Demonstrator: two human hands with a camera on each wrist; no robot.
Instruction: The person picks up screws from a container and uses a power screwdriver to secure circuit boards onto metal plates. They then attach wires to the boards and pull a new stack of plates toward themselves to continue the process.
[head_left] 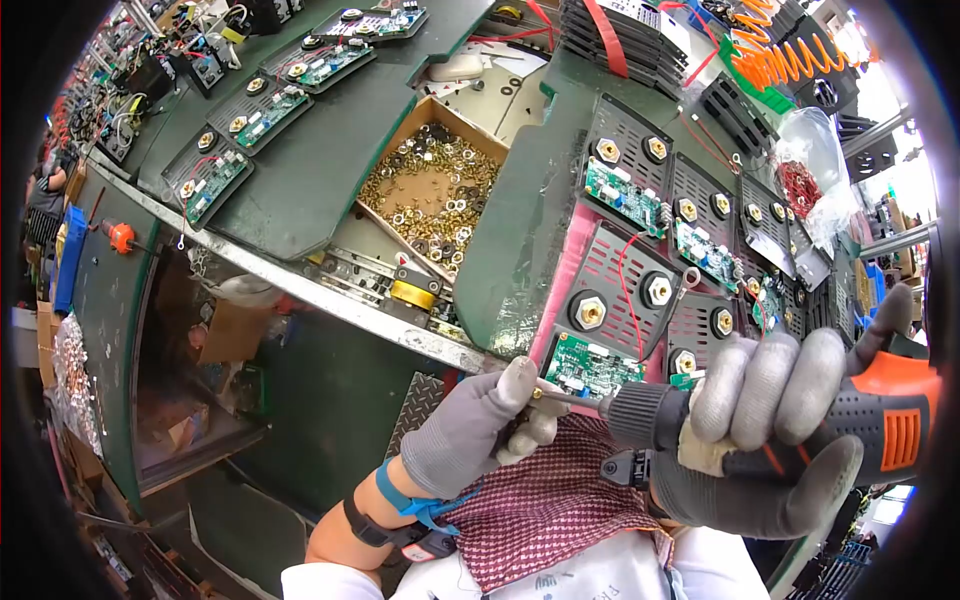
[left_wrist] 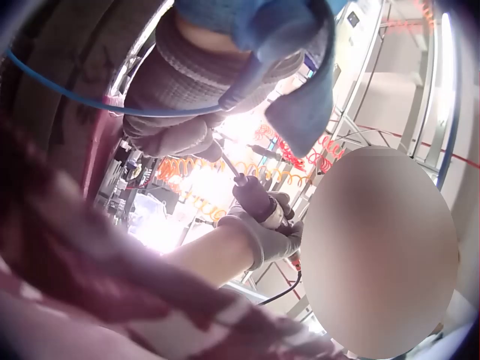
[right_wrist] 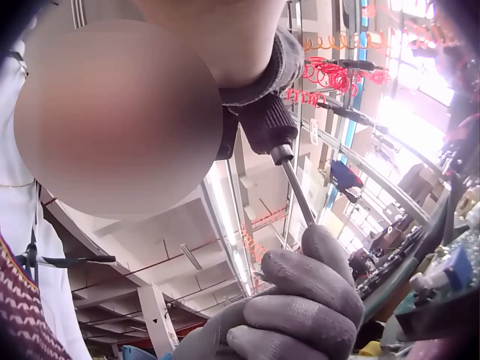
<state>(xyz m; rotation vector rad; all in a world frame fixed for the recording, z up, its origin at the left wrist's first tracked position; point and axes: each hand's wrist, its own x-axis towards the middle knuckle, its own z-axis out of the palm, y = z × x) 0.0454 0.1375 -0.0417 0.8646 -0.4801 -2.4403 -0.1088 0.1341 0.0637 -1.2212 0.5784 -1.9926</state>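
In the head view the gloved right hand [head_left: 770,430] grips an orange and black power screwdriver [head_left: 900,425], whose bit [head_left: 575,398] points left. At the bit's tip the gloved left hand [head_left: 485,425] pinches a small brass-coloured screw [head_left: 537,394] between thumb and fingers. Just above the bit lies a green circuit board [head_left: 590,368] on a black slotted plate [head_left: 615,270] with two brass nuts. In the right wrist view the left hand's fingers [right_wrist: 300,300] curl at the end of the bit [right_wrist: 298,191]. The left wrist view shows the right hand [left_wrist: 266,236] around the tool [left_wrist: 255,199].
A cardboard box [head_left: 485,140] of loose screws and nuts sits in the table cutout. More plates with boards stand at the right and on the left table [head_left: 330,170]. Strapped black plates [head_left: 630,45] are stacked at the back, near orange coiled hoses [head_left: 790,60].
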